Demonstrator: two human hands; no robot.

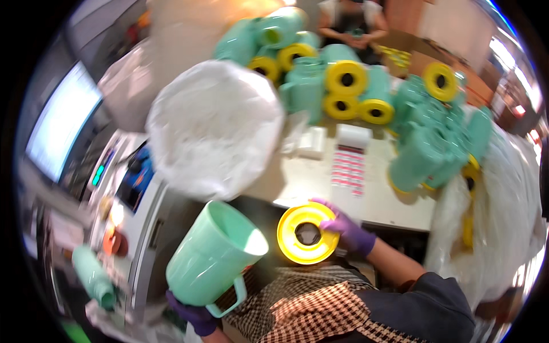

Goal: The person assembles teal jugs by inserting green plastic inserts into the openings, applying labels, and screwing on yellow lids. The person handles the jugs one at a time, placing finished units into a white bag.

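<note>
My left hand (194,314), in a purple glove, is closed around the lower part of a mint-green plastic pitcher (200,263). The pitcher tilts, its open mouth facing up and to the right, and its handle hangs on the right side. In front of my body my right hand (350,230), gloved likewise, grips the right edge of a round yellow lid (290,231) with a dark hole in its middle. Lid and pitcher are apart. Some of the left fingers are hidden behind the pitcher.
A round container lined with white plastic (214,126) stands ahead. On the white table (394,208) lie a label roll (353,137) and a small white box (312,143). Green pitchers (420,157), several yellow-lidded, crowd the back and right. Another person (350,23) is across the table.
</note>
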